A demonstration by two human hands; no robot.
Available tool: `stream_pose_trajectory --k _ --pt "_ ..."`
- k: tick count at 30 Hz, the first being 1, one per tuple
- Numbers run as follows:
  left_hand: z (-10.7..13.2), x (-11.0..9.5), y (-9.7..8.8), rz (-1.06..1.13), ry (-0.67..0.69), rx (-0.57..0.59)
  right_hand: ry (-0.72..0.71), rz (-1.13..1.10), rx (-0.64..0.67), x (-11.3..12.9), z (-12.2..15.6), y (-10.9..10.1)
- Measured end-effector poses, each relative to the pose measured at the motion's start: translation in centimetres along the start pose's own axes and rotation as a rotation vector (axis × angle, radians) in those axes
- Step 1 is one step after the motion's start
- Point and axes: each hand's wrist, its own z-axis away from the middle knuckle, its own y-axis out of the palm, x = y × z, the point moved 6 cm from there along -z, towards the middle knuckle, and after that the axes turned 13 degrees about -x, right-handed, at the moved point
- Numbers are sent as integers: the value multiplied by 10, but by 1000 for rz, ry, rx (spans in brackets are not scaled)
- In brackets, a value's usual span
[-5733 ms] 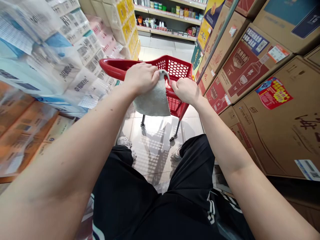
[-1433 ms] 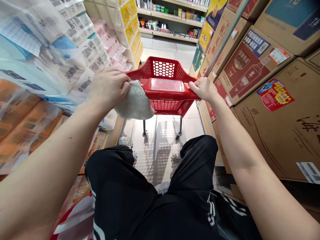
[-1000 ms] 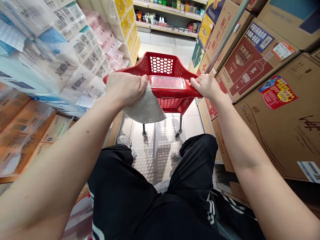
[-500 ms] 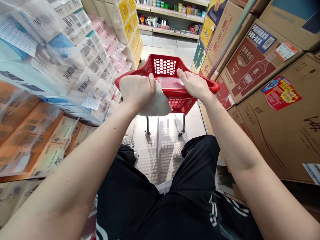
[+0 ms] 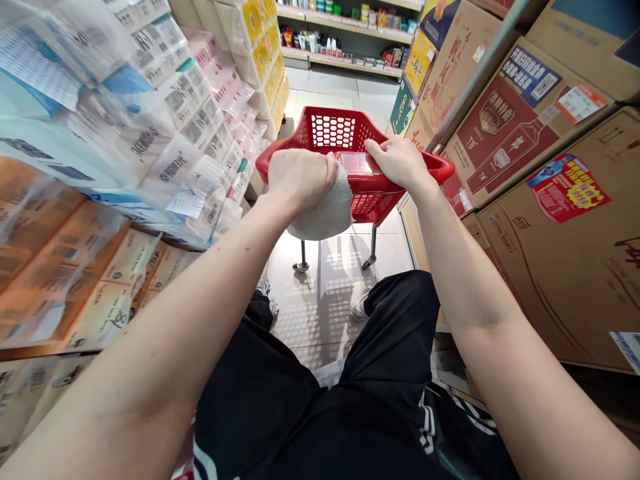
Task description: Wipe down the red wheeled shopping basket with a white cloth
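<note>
Left grip (image 5: 303, 180) closed on the white towel (image 5: 325, 217) at the near rim of the red wheeled basket (image 5: 425, 172), right grip (image 5: 400, 163) curled over that rim; a loose hold may drop the towel, and hard pressure may roll the basket.

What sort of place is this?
Probably a supermarket aisle: a red wheeled shopping basket, stacked plastic-wrapped packs on one side, cartons printed with bottles on the other, and stocked shelves ahead.
</note>
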Motion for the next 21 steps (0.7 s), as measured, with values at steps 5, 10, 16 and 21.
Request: stream_pose_trajectory --k 5,10,16,21 --pt "-32 17 21 62 33 233 -7 3 4 0 2 -2" --pt "-22 13 10 19 3 145 8 10 25 -1 3 -2" --pt "18 -3 -16 48 77 -50 -7 14 31 -8 7 -8" --pt "25 15 -27 70 88 -32 -6 -11 25 -11 10 -12"
